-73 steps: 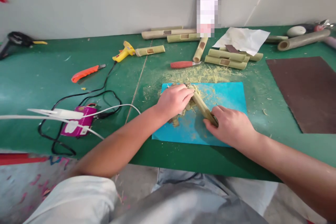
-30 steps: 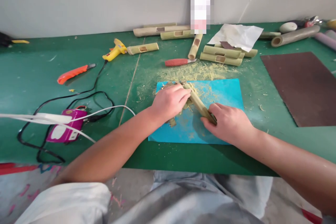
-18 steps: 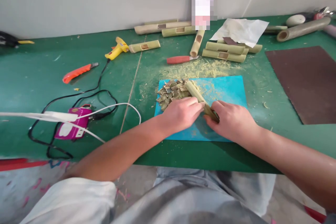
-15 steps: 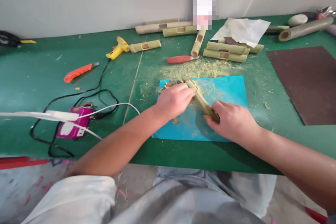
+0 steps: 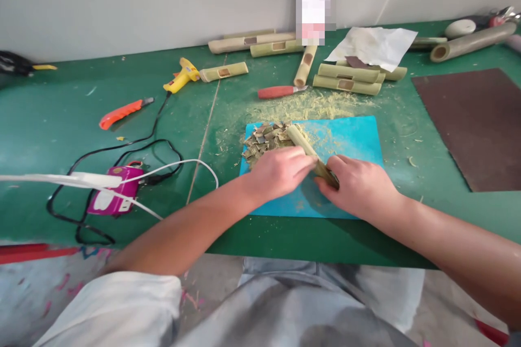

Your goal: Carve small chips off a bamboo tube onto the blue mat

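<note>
A pale green bamboo tube (image 5: 300, 140) slants over a blue sheet (image 5: 358, 141) on the green table. Around its near end my right hand (image 5: 358, 184) is closed. My left hand (image 5: 285, 171) has its fingers pressed on the middle of the tube; whether a small piece lies beneath them is hidden. A heap of brown scraps (image 5: 264, 140) covers the sheet's far left corner, beyond my left hand. Yellowish shavings (image 5: 317, 105) are strewn along the sheet's far edge.
Behind the sheet lie a red-handled knife (image 5: 277, 92) and several notched bamboo tubes (image 5: 345, 84). On the left are a yellow glue gun (image 5: 181, 76), an orange cutter (image 5: 124, 114) and a purple power box (image 5: 118, 190) with cables. A brown sheet (image 5: 476, 130) lies right.
My left hand has slid along the tube toward my right hand, uncovering more of the tube's far end and the scrap heap. My right hand keeps its hold.
</note>
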Demonstrator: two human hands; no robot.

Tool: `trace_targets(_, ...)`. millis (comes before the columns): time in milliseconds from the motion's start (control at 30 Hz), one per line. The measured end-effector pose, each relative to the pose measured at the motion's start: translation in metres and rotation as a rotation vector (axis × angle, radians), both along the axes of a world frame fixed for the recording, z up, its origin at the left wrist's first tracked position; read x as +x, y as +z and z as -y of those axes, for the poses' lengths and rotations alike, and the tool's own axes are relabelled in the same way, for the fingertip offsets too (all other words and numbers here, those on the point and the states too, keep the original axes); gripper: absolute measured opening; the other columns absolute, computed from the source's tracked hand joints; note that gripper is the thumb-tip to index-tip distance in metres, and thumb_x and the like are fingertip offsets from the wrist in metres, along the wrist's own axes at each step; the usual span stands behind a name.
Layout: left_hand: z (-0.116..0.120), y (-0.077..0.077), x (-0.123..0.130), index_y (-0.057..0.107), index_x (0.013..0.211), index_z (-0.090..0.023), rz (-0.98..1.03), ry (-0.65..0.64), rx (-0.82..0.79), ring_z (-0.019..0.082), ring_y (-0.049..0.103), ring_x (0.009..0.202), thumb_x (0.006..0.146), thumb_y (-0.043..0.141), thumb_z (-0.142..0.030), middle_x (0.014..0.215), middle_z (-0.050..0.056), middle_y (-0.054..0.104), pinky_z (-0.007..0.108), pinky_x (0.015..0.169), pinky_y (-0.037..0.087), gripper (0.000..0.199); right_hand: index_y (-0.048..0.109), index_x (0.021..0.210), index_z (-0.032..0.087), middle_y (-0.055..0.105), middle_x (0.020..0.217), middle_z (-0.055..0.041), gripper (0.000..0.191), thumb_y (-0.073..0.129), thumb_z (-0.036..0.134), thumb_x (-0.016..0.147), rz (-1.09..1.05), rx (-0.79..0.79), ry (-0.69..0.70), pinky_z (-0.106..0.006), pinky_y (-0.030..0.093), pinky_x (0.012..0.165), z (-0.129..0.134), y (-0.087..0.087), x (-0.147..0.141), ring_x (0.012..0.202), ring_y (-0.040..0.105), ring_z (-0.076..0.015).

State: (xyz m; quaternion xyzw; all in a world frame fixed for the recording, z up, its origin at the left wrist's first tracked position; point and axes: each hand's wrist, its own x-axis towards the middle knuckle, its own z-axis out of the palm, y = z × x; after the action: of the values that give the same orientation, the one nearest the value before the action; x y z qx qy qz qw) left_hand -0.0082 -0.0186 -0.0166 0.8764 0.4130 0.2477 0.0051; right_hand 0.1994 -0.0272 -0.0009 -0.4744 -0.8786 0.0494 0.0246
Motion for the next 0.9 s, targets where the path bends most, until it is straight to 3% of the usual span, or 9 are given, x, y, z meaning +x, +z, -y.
trace_targets(133, -0.009, -0.003, -0.006, 0.07, 0.098, -0.014, 0.048, 0.149, 0.08, 0.014, 0.062, 0.07, 0.099, 0.048, -0.026, 0.077, 0.005, 0.065, 0.024, 0.064, 0.047, 0.025, 0.061, 0.083, 0.016, 0.065, 0.075, -0.0065, 0.031, 0.047, 0.043, 0.087, 0.009, -0.003, -0.01, -0.031, 0.018, 0.053, 0.0, 0.001, 0.0, 0.058, 0.051, -0.0158)
trace_targets(300, 0.011, 0.001, 0.01, 0.069, 0.09, -0.015, -0.049, -0.055, 0.048, 0.014, 0.06, 0.068, 0.099, 0.045, -0.023, 0.071, 0.003, 0.062, 0.024, 0.06, 0.045, 0.027, 0.062, 0.083, 0.016, 0.065, 0.075, -0.0063, 0.027, 0.047, 0.039, 0.087, -0.014, -0.007, 0.003, -0.03, 0.019, 0.054, 0.0, 0.0, 0.001, 0.059, 0.052, -0.0158)
trace_targets(500, 0.0, -0.001, 0.0, 0.069, 0.101, -0.013, -0.04, 0.073, 0.104, 0.015, 0.063, 0.071, 0.1, 0.046, -0.025, 0.074, 0.004, 0.065, 0.025, 0.064, 0.048, 0.026, 0.061, 0.081, 0.016, 0.064, 0.073, -0.0053, 0.031, 0.049, 0.044, 0.087, -0.002, -0.006, -0.008, -0.03, 0.019, 0.054, -0.001, 0.001, 0.002, 0.058, 0.05, -0.0148)
trace_targets(900, -0.01, -0.005, -0.005, 0.069, 0.1, -0.014, 0.066, 0.045, 0.038, 0.016, 0.066, 0.078, 0.098, 0.049, -0.024, 0.083, 0.007, 0.069, 0.027, 0.069, 0.052, 0.023, 0.06, 0.081, 0.017, 0.063, 0.072, -0.0048, 0.029, 0.049, 0.044, 0.087, 0.002, -0.023, -0.021, -0.03, 0.02, 0.055, -0.002, 0.003, 0.001, 0.059, 0.05, -0.015)
